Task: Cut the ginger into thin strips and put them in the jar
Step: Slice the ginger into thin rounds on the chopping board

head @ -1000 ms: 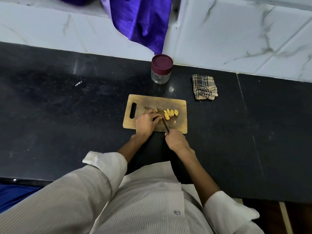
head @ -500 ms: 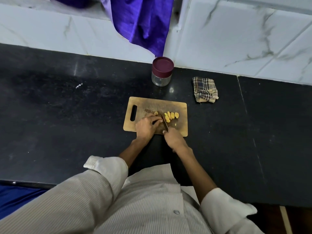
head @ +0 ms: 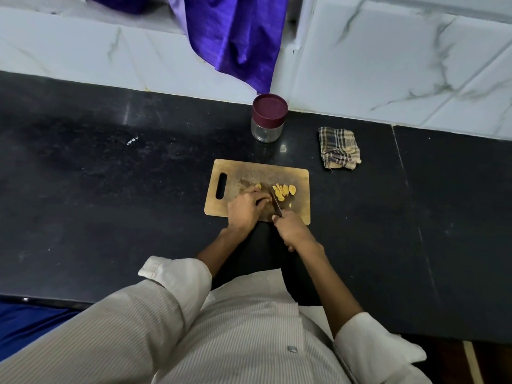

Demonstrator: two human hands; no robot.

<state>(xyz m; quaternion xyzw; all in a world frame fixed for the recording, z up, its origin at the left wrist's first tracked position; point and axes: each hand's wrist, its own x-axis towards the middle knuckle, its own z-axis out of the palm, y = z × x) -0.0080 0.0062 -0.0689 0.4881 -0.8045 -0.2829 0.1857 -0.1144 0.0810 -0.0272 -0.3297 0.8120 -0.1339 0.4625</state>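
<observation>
1. Wooden cutting board (head: pixel 300 178): lies on the black counter (head: pixel 110 189), long axis left to right, handle slot at the left end.
2. Ginger slices (head: pixel 284 191): a small pile of yellow rounds right of centre on the board, just right of the blade. Still slices, not strips.
3. Uncut ginger piece (head: pixel 258 186): mostly hidden under the left hand (head: pixel 245 207), whose curled fingers pin it to the board; its axis cannot be told.
4. Knife (head: pixel 275 205): clenched in the right hand (head: pixel 293 231); blade points away from the person, tip leaning slightly left.
5. Glass jar (head: pixel 267 117): beyond the board, maroon lid on, seemingly holding no ginger.
6. Progress: slicing partly done; strip-cutting, lid removal and filling remain.
</observation>
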